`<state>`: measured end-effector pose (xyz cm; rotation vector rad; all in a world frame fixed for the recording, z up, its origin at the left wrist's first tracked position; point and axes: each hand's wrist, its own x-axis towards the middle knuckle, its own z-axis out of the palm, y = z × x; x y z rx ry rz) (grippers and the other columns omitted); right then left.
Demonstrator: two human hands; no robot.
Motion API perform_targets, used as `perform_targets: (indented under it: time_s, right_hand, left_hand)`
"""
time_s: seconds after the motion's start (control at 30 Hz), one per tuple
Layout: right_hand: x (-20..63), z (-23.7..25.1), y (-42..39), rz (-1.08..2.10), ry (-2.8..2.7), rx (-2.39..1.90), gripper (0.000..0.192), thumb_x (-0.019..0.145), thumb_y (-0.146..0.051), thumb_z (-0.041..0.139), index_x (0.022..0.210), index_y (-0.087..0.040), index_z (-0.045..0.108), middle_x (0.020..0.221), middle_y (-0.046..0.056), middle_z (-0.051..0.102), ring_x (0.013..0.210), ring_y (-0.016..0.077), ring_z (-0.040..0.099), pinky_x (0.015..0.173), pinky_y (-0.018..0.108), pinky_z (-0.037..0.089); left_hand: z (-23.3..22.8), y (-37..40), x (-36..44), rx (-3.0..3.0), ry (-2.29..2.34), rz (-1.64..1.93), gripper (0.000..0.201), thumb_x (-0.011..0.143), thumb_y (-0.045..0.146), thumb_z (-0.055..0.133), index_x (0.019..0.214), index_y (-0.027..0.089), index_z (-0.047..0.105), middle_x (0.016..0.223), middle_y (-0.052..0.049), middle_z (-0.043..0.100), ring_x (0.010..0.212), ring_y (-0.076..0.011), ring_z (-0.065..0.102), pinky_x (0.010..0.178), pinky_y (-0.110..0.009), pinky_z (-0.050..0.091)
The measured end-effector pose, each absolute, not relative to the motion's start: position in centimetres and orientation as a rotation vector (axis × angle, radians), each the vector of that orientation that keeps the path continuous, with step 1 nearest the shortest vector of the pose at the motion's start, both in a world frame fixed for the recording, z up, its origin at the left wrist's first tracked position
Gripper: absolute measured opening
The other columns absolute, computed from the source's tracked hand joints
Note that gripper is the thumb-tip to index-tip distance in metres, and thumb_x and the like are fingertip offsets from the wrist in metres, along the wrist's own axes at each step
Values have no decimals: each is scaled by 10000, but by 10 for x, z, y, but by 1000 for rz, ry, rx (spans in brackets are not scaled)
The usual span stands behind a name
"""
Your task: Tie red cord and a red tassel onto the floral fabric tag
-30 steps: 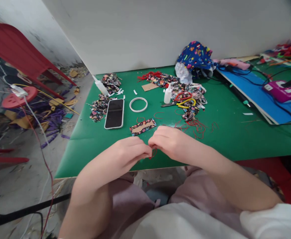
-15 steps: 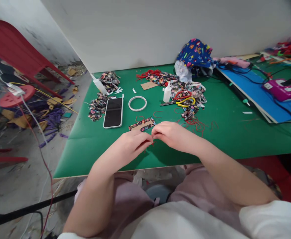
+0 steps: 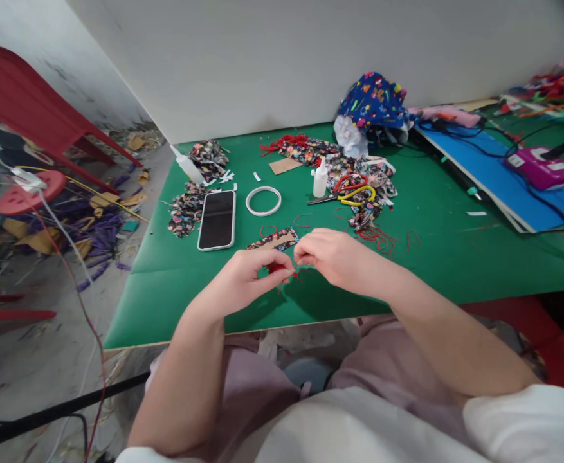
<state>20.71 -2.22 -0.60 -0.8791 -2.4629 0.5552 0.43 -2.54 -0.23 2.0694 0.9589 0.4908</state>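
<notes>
1. Red cord (image 3: 296, 275): one short piece, at the left fingertips, above the near part of the green table (image 3: 436, 263). Ends short and thin. Likely fault: slipping free, should the pinch slacken.
2. Left hand (image 3: 247, 276): thumb and forefinger clamped on the red cord, a little red showing in the hollow between them. Likely fault: the fingers covering the very spot being worked, so that a crooked or loose turn goes unnoticed.
3. Right hand (image 3: 342, 262): fingertips drawn together, just beside the left ones. Whether cord is caught between them is too small to tell. Likely fault: an uneven pull, from a poor hold on so fine a strand.
4. Patterned strip (image 3: 272, 240): flat, just beyond the hands, a tan patch along its middle. Likely fault: being nudged askew by a knuckle, since it lies so near.
5. Loose cords (image 3: 381, 239): a red tangle beyond the right hand. Likely fault: snagging on one another when a single length is drawn out.
6. Scissors (image 3: 321, 200): blades pointing left, handles against patterned cloth (image 3: 382, 170). Likely fault: a pricked finger, if reached for without looking.
7. Small bottle (image 3: 319, 183): upright beside the scissors. Likely fault: toppling, if bumped.
</notes>
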Motion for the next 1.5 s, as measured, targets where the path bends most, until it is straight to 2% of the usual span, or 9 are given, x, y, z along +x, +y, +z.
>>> perform_targets:
  time_s: [0.27,0.43,0.6,0.87,1.07,1.23,1.4,1.5]
  right_hand:
    - [207,-8,-24,615,-2443,-1034,132,899,-162,390,894,-157,522,859,58,612,783,155,545,698,269,398]
    - [205,-15,-22,437,-2444,-1018,122,891,-179,416,882,-154,536,869,61,612,818,170,540,725,278,399]
    - [206,-17,-21,410,-2458,-977,116,884,-173,432,859,-160,545,840,53,603,805,164,531,725,276,400]
    - [205,-21,-18,447,-2393,-957,123,874,-142,432,852,-164,551,845,55,596,807,160,524,718,276,403]
    - [204,-9,-19,319,-2032,-1090,67,854,-211,511,845,-173,565,876,51,606,857,164,530,759,281,403]
    - [195,-20,-27,534,-1956,-1252,197,845,-346,529,761,-179,593,739,12,621,721,134,546,658,251,391]
    - [180,-34,-32,613,-1882,-1228,232,829,-365,549,935,-181,643,847,31,672,742,138,581,659,252,416]
    - [177,-34,-31,713,-1741,-1200,196,823,-338,559,901,-187,656,842,24,684,751,138,600,654,249,441]
  left_hand:
    - [-16,-21,10,1894,1054,615,156,804,300,562,831,169,641,777,-20,658,698,-132,585,645,-222,449]
    - [-20,-23,15,1765,1162,678,219,778,334,591,877,161,682,839,-49,682,724,-160,597,675,-262,468]
    - [-25,-23,17,1697,1171,684,230,757,332,610,898,178,709,845,-42,692,735,-175,606,703,-281,477]
    - [-26,-21,23,1556,1098,720,196,721,282,639,855,152,697,786,-36,681,681,-142,587,659,-258,469]
    - [-28,-19,31,1180,1075,996,139,685,264,694,761,150,671,791,-29,674,731,-126,596,644,-222,451]
    - [-31,-18,37,833,953,1147,133,651,235,725,736,154,663,777,2,664,696,-80,583,652,-190,442]
    - [-29,-23,41,657,896,1119,112,659,220,714,740,159,665,767,7,673,711,-75,594,656,-176,444]
    - [-30,-25,43,633,855,1108,89,682,213,693,754,165,673,788,8,674,728,-74,595,680,-179,447]
